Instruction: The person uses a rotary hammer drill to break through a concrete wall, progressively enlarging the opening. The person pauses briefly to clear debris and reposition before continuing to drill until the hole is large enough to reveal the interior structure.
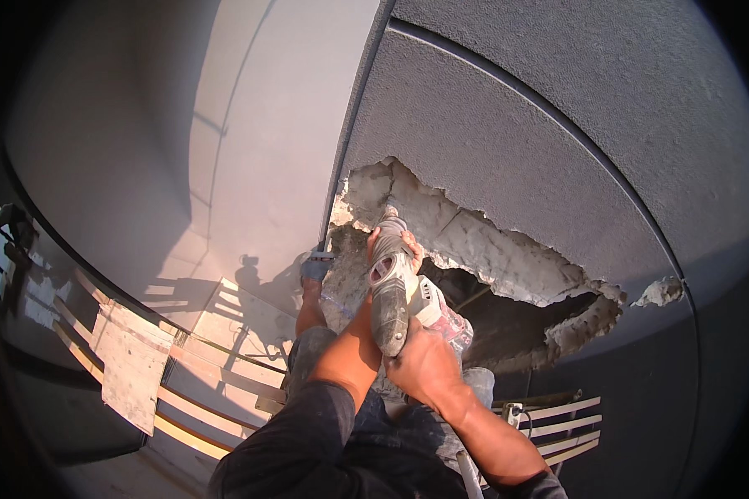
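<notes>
A dusty rotary hammer [390, 287] is grasped at its far end by the left hand [412, 248], near end by the right hand [429, 366]

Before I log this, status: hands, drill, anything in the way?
Drill in both hands: left hand at front, right hand at rear. Nose toward broken wall, contact unclear. No obstruction seen.

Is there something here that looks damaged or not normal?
Yes. The grey wall is raggedly broken by the power tool: rough pale material and a dark opening interrupt its surface. A smaller chipped patch sits apart at the right, beside the curved groove.
</notes>
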Demonstrator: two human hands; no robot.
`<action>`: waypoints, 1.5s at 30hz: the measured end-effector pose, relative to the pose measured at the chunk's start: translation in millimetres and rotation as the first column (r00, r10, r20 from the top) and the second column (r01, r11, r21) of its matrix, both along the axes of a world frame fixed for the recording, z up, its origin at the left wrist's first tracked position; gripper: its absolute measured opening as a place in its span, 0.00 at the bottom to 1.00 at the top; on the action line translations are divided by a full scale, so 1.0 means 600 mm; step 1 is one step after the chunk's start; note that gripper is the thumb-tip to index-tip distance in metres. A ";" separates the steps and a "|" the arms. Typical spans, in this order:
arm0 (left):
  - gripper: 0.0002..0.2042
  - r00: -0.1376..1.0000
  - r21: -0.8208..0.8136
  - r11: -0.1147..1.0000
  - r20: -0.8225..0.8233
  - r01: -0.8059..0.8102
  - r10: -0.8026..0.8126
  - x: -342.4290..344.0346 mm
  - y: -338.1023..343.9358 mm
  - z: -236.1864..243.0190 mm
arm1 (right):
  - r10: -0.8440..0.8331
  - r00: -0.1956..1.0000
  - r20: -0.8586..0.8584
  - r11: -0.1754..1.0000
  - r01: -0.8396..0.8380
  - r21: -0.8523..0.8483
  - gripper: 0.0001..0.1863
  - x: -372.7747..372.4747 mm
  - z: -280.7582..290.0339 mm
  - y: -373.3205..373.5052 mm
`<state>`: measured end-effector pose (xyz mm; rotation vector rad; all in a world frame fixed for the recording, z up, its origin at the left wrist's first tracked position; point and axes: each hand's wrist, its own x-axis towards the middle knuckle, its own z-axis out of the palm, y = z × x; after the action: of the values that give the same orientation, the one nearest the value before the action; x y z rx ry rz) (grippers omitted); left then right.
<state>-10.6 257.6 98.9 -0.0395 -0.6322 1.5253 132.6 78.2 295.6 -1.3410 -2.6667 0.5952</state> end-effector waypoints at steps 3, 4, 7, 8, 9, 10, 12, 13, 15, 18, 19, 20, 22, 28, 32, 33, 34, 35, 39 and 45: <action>0.28 1.000 0.021 1.000 0.002 0.003 -0.003 -0.009 0.024 0.012 | -0.005 1.000 0.006 1.000 0.005 0.002 0.23 0.003 0.000 -0.002; 0.28 1.000 0.011 1.000 0.002 0.011 -0.011 -0.009 0.012 0.006 | -0.005 1.000 0.019 1.000 0.005 -0.008 0.23 0.007 0.000 -0.007; 0.28 1.000 0.016 1.000 -0.003 0.014 -0.014 -0.008 0.012 0.004 | -0.020 0.999 0.029 1.000 0.020 -0.022 0.24 0.001 0.008 0.006; 0.28 1.000 0.016 1.000 0.002 0.008 -0.008 -0.016 0.015 0.004 | -0.031 0.999 0.033 0.999 0.032 -0.032 0.24 -0.004 0.010 0.005; 0.28 1.000 0.002 1.000 0.006 0.016 -0.016 -0.004 -0.004 -0.006 | -0.012 0.999 0.035 1.000 0.013 -0.027 0.24 0.005 0.002 -0.005; 0.28 1.000 0.004 1.000 0.007 0.015 -0.015 -0.001 -0.006 -0.008 | -0.020 0.999 0.026 1.000 0.020 -0.022 0.24 0.004 0.001 0.001; 0.28 1.000 0.032 0.999 0.001 0.002 -0.002 -0.013 0.027 0.007 | -0.038 0.999 0.006 0.999 0.038 -0.019 0.24 -0.003 0.005 0.011; 0.28 1.000 0.031 1.000 0.001 0.000 0.000 -0.010 0.026 0.006 | -0.028 0.999 -0.029 0.999 0.027 -0.034 0.24 0.004 -0.006 0.019; 0.28 1.000 0.028 1.000 -0.002 0.000 0.000 -0.007 0.019 0.000 | -0.030 0.999 -0.036 0.999 0.030 -0.019 0.25 0.006 -0.024 0.029; 0.28 1.000 0.026 1.000 -0.012 0.009 -0.009 -0.005 0.018 0.000 | 0.002 0.999 -0.052 1.000 -0.003 -0.022 0.27 0.020 -0.034 0.025; 0.28 1.000 0.021 1.000 -0.013 0.022 -0.022 -0.003 0.010 -0.006 | 0.026 0.998 -0.064 0.999 -0.028 -0.020 0.28 0.025 -0.034 0.022; 0.28 0.999 0.008 0.999 -0.021 0.031 -0.031 -0.002 0.004 -0.017 | 0.015 0.999 -0.052 0.999 -0.018 -0.048 0.29 0.033 -0.038 0.009; 0.32 0.993 -0.037 0.994 -0.049 0.106 -0.108 0.002 -0.034 -0.035 | 0.013 1.000 -0.025 0.995 -0.015 -0.103 0.31 0.052 -0.035 -0.028; 0.28 0.977 -0.273 0.939 0.023 0.209 -0.211 0.090 -0.137 -0.039 | -0.028 0.982 -0.189 0.981 -0.009 -0.196 0.34 0.148 -0.073 -0.113; 0.30 0.990 -0.125 0.983 -0.030 0.136 -0.141 0.090 -0.124 -0.020 | 0.009 0.982 -0.187 0.997 -0.023 -0.071 0.34 0.152 -0.064 -0.125; 0.30 0.993 -0.106 0.988 -0.023 0.115 -0.118 0.083 -0.108 -0.012 | 0.033 0.980 -0.194 0.999 -0.034 -0.002 0.33 0.147 -0.048 -0.118; 0.30 0.995 -0.083 0.992 -0.014 0.094 -0.096 0.078 -0.088 -0.004 | 0.059 0.982 -0.177 0.998 -0.054 0.028 0.33 0.142 -0.035 -0.110; 0.30 0.997 -0.065 0.995 -0.006 0.074 -0.074 0.068 -0.071 0.003 | 0.085 0.984 -0.159 0.995 -0.076 0.058 0.33 0.135 -0.022 -0.101; 0.31 0.999 -0.007 0.999 0.031 0.044 -0.044 0.060 -0.027 0.020 | 0.087 0.994 -0.069 0.986 -0.077 0.146 0.31 0.102 0.025 -0.075; 0.31 0.997 0.018 1.000 0.075 0.002 -0.003 0.042 -0.015 0.023 | 0.061 0.998 0.016 0.989 -0.063 0.136 0.28 0.058 0.036 -0.051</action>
<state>14.8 248.7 112.6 -0.0838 -0.7051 1.5212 167.5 47.5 317.3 -1.2334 -2.7111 0.4031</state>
